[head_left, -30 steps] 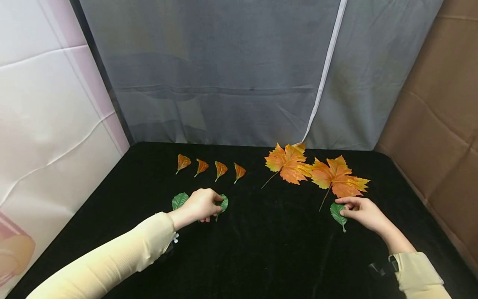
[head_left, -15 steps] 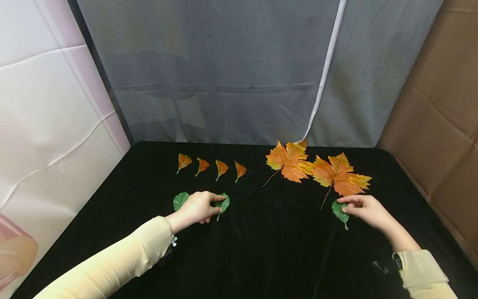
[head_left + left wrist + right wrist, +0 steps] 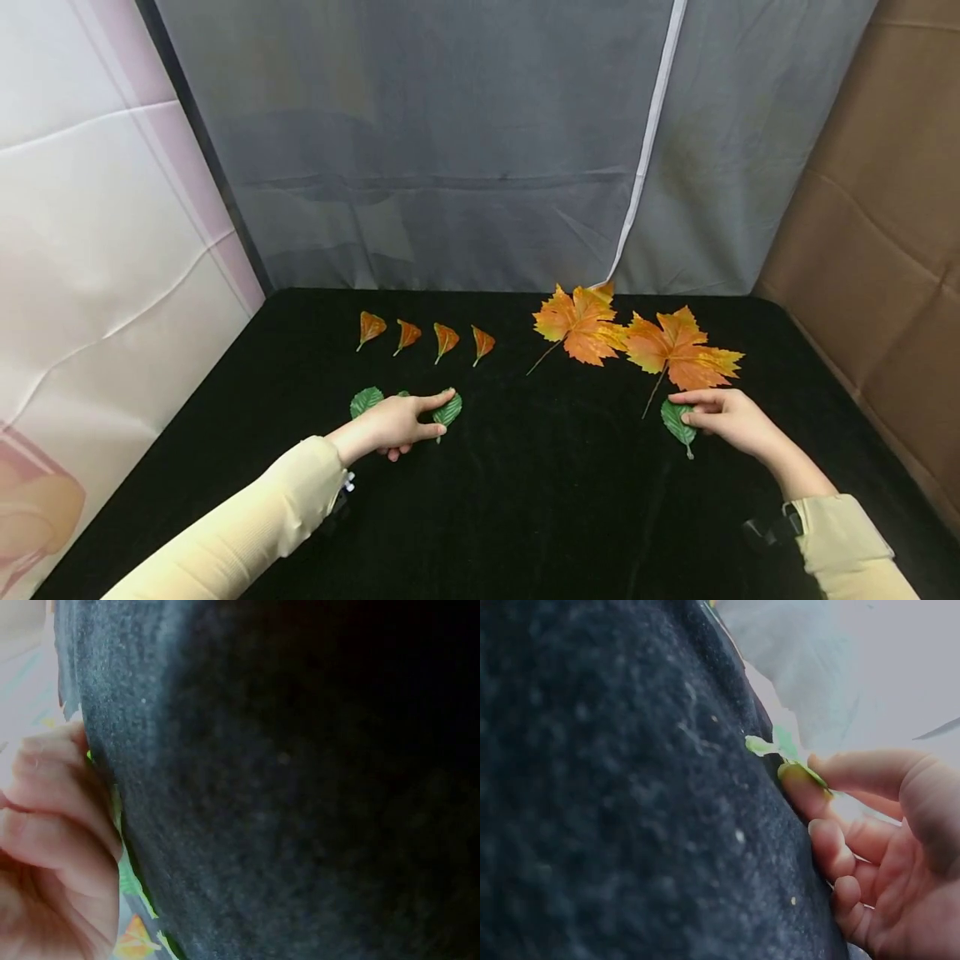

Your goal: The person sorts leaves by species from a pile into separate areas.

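In the head view my left hand (image 3: pixel 390 423) lies low over the black tabletop, thumb and index finger spread apart and touching a green leaf (image 3: pixel 447 411). Its other fingers are tucked beneath. Another green leaf (image 3: pixel 366 401) lies left of the hand, and a bit of green (image 3: pixel 403 393) shows behind it, mostly hidden. With thumb and index finger my right hand (image 3: pixel 729 422) pinches the edge of a green leaf (image 3: pixel 677 422), its stem pointing toward me. The right wrist view shows this leaf (image 3: pixel 784 742) between the fingertips, close to the cloth.
Several small orange leaves (image 3: pixel 446 340) form a row toward the back left. Two large orange maple leaves (image 3: pixel 585 327) lie at the back right, just beyond my right hand. Grey curtain (image 3: pixel 450 167) closes off the back; a brown cloth panel (image 3: pixel 877 208) stands at the right.
My left thumb and index finger have spread from a pinch on the green leaf, and the hand has drawn slightly left. The right hand stays on its leaf, nearly still.
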`<state>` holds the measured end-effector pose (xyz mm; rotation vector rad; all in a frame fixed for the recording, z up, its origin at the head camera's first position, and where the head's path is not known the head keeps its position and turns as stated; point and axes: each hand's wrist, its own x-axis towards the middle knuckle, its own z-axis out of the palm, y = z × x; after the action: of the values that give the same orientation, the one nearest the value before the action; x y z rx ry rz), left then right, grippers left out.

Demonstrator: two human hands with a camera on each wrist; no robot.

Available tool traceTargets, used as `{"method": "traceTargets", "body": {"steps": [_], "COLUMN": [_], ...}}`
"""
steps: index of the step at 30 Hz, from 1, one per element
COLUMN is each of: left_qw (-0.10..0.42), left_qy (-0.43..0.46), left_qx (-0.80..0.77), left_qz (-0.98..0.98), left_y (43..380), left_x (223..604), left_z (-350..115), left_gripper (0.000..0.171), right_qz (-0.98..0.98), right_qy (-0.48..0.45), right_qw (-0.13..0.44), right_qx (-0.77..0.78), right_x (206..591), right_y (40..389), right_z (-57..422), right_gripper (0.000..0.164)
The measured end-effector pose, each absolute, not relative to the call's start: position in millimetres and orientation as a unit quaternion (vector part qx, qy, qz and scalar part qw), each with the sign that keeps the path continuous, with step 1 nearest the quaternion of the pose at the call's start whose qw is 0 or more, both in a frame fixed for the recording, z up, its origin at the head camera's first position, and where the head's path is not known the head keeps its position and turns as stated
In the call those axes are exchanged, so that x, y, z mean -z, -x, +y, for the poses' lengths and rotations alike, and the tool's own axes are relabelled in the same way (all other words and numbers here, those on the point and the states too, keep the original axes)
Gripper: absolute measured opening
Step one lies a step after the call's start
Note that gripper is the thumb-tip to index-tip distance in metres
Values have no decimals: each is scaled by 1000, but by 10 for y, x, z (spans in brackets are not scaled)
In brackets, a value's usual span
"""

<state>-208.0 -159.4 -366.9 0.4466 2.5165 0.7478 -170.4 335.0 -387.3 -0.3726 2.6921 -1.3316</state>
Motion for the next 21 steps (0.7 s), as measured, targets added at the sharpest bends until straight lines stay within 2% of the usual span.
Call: {"method": "traceTargets", "body": {"steps": [5, 10, 21], "left_qw": [274, 298, 295], "left_qy": [-145, -134, -137], "left_qx": [-286, -282, -257], "left_qz": [907, 902, 910], "left_y": [2072, 2063, 2097], "left_x": [3650, 3615, 3566], "left_z": [-1623, -1644, -1612], "left_gripper": [65, 69, 72], "right_qz": [882, 868, 842], "right_qy": [127, 130, 128], "right_qw": [55, 88, 102], "right_qx": [450, 470, 514], "right_x": [3821, 3745, 3607], "right_y": [1708, 1710, 1923], "right_z": [3246, 3016, 2330], "right_gripper": [31, 33, 35]}}
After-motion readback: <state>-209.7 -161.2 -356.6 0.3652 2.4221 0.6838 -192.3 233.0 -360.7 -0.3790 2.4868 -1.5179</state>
